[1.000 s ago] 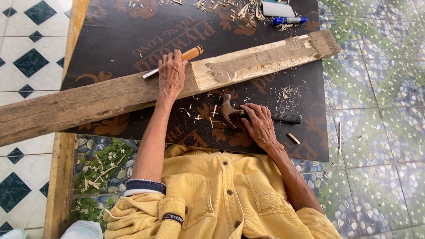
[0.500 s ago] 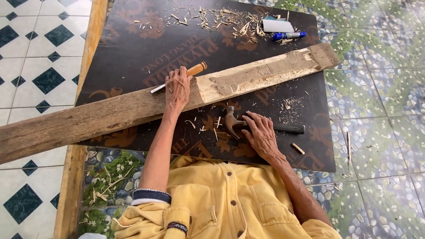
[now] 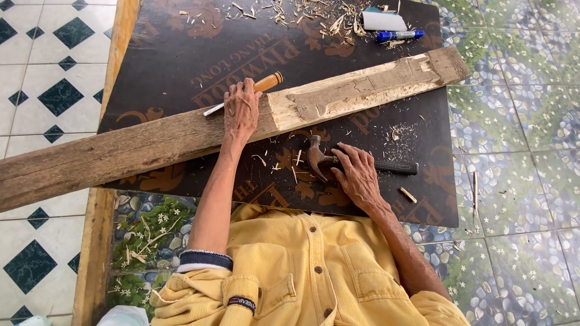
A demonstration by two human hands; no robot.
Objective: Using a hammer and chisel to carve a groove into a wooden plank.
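A long weathered wooden plank (image 3: pixel 139 148) lies slanted across a dark plywood sheet (image 3: pixel 181 54), with a freshly carved pale patch (image 3: pixel 356 90) toward its right end. My left hand (image 3: pixel 241 111) rests flat on the plank, reaching over a chisel (image 3: pixel 251 92) with an orange handle that lies just behind the plank. My right hand (image 3: pixel 357 172) lies on a claw hammer (image 3: pixel 338 160) with a black grip, fingers draped over its shaft on the sheet.
Wood chips are scattered at the sheet's far edge, beside a blue marker (image 3: pixel 399 35) and a white object (image 3: pixel 383 21). A small wood piece (image 3: pixel 408 194) lies near the hammer. Tiled floor surrounds the sheet. A wooden strip (image 3: pixel 99 241) runs along the left.
The hands have kept their places on the plank and the hammer. The view has shifted slightly, so the plank and sheet sit further right in the frame.
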